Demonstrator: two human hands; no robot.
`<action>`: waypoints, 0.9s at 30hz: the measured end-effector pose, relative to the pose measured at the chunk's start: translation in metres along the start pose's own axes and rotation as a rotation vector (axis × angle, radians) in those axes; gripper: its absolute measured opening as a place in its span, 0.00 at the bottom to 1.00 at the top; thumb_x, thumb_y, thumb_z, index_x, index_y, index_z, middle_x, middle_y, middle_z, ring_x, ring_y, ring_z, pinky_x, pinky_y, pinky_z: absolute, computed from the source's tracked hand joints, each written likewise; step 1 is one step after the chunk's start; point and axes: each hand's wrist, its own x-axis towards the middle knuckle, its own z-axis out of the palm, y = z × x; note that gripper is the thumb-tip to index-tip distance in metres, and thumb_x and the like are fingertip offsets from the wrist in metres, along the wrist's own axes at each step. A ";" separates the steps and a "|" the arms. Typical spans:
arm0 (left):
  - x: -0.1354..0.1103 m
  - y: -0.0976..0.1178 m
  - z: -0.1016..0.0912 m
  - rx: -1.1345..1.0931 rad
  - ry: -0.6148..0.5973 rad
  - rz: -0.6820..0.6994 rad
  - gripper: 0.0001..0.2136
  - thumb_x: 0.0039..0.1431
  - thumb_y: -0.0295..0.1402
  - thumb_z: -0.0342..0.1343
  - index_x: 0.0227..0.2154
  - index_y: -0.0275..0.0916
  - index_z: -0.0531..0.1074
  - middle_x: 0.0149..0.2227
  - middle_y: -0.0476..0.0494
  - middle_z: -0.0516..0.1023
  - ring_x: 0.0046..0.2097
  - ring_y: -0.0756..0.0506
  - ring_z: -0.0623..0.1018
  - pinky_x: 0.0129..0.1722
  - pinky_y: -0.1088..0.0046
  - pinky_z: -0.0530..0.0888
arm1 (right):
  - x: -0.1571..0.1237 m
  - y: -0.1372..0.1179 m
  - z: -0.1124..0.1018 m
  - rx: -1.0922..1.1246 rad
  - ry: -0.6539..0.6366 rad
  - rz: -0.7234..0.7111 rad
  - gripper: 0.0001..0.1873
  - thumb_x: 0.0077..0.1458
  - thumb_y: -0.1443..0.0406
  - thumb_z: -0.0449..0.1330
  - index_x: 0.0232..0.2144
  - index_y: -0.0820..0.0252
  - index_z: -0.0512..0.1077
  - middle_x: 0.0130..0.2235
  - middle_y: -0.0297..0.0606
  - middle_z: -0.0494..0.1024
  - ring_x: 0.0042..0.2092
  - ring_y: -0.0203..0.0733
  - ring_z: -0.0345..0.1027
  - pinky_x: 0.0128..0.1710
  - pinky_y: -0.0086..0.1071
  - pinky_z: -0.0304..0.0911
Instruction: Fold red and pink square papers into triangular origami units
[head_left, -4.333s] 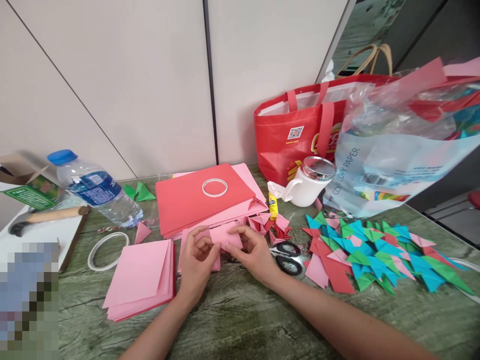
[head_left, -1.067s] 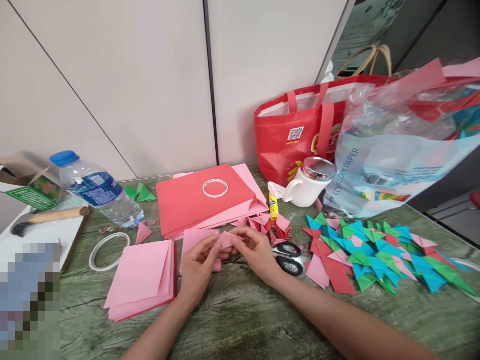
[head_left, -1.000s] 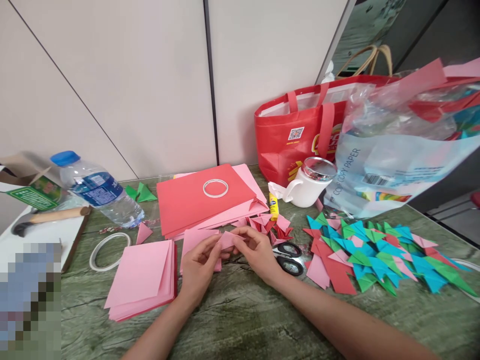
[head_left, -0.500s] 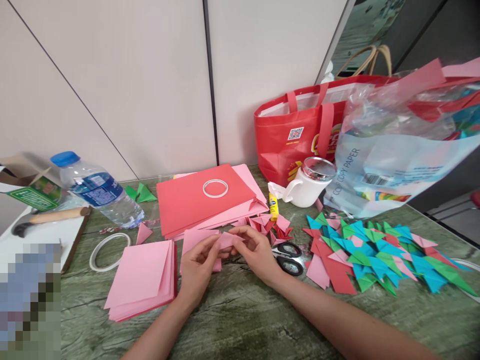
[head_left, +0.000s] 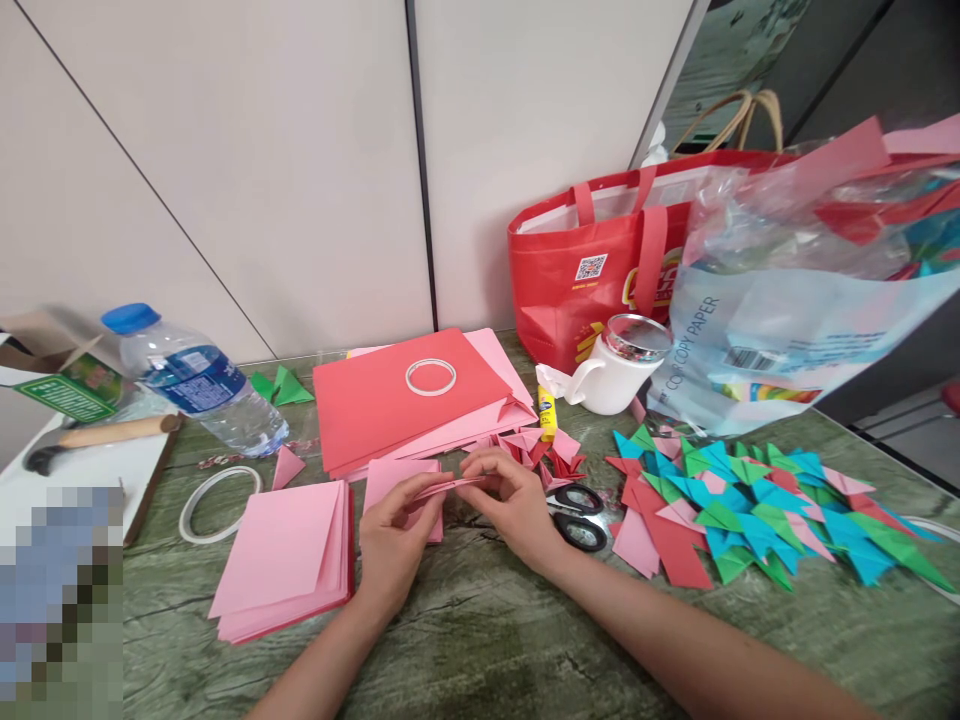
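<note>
Between my two hands is a small folded piece of pink paper, seen nearly edge-on. My left hand pinches its left end, and my right hand pinches the right end. Under and behind my left fingers lies a small stack of pink paper squares. A thicker stack of pink squares sits to the left of my left hand. Just right of my right hand are black-handled scissors. Beyond it rest several folded pink and red paper pieces.
Red and pink sheets lie behind, with a tape roll on top. At left are a water bottle, a larger tape roll and a hammer. A glue stick, white mug and colourful folded papers occupy the right.
The pink paper has turned from showing its flat face to nearly edge-on. My fingers have shifted slightly around it; everything else stays in place.
</note>
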 end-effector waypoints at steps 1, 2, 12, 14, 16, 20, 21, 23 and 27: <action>0.000 0.000 0.000 -0.022 -0.011 -0.020 0.08 0.47 0.29 0.61 0.33 0.41 0.78 0.36 0.45 0.81 0.40 0.44 0.79 0.43 0.68 0.75 | 0.000 -0.001 0.000 -0.022 0.007 -0.007 0.04 0.47 0.69 0.61 0.28 0.58 0.71 0.34 0.37 0.71 0.38 0.40 0.67 0.33 0.31 0.66; 0.000 -0.001 0.000 -0.056 -0.029 -0.040 0.07 0.47 0.30 0.61 0.32 0.41 0.78 0.36 0.45 0.81 0.40 0.44 0.79 0.43 0.68 0.75 | -0.001 -0.001 0.000 -0.046 0.020 -0.016 0.03 0.47 0.69 0.61 0.28 0.58 0.70 0.34 0.37 0.71 0.37 0.40 0.67 0.34 0.32 0.66; 0.007 0.000 0.003 -0.498 -0.181 -0.340 0.06 0.45 0.34 0.63 0.25 0.37 0.78 0.40 0.42 0.78 0.39 0.43 0.77 0.39 0.66 0.75 | -0.002 0.003 -0.001 -0.100 0.069 -0.118 0.08 0.51 0.73 0.54 0.32 0.56 0.69 0.39 0.39 0.71 0.44 0.42 0.66 0.45 0.37 0.63; 0.007 0.001 0.003 -0.513 -0.203 -0.398 0.06 0.42 0.32 0.65 0.24 0.37 0.77 0.32 0.46 0.79 0.30 0.47 0.77 0.33 0.71 0.75 | -0.002 0.004 -0.001 -0.124 0.069 -0.135 0.10 0.50 0.74 0.54 0.32 0.56 0.70 0.44 0.41 0.69 0.47 0.43 0.64 0.46 0.38 0.62; 0.006 0.001 0.003 -0.502 -0.204 -0.419 0.06 0.40 0.30 0.66 0.24 0.37 0.76 0.26 0.49 0.77 0.25 0.50 0.76 0.29 0.75 0.73 | -0.002 0.004 -0.001 -0.136 0.052 -0.143 0.11 0.51 0.74 0.53 0.33 0.55 0.71 0.45 0.42 0.68 0.48 0.43 0.63 0.45 0.37 0.63; 0.006 -0.005 0.002 -0.447 -0.123 -0.339 0.07 0.41 0.27 0.66 0.26 0.37 0.75 0.26 0.51 0.75 0.27 0.53 0.73 0.28 0.80 0.71 | -0.002 -0.003 -0.002 -0.177 -0.027 -0.156 0.14 0.56 0.71 0.50 0.38 0.53 0.73 0.38 0.40 0.71 0.43 0.41 0.66 0.43 0.37 0.63; 0.007 -0.007 0.002 -0.432 -0.103 -0.304 0.08 0.41 0.27 0.65 0.27 0.38 0.74 0.27 0.51 0.75 0.28 0.53 0.73 0.29 0.81 0.70 | -0.003 -0.005 -0.003 -0.187 -0.046 -0.154 0.15 0.58 0.71 0.48 0.39 0.53 0.73 0.38 0.40 0.72 0.43 0.41 0.66 0.44 0.37 0.62; 0.006 -0.010 0.002 -0.409 -0.074 -0.251 0.10 0.42 0.27 0.65 0.31 0.39 0.74 0.29 0.51 0.75 0.32 0.52 0.73 0.31 0.80 0.70 | -0.003 -0.008 -0.003 -0.185 -0.076 -0.141 0.16 0.58 0.70 0.47 0.41 0.54 0.73 0.39 0.40 0.73 0.44 0.42 0.66 0.44 0.37 0.62; 0.005 -0.012 0.003 -0.336 -0.075 -0.233 0.10 0.45 0.29 0.63 0.32 0.39 0.73 0.30 0.50 0.74 0.32 0.52 0.73 0.30 0.80 0.70 | -0.004 -0.008 -0.002 -0.191 -0.068 -0.140 0.14 0.52 0.69 0.57 0.43 0.55 0.71 0.41 0.41 0.73 0.44 0.43 0.67 0.42 0.36 0.64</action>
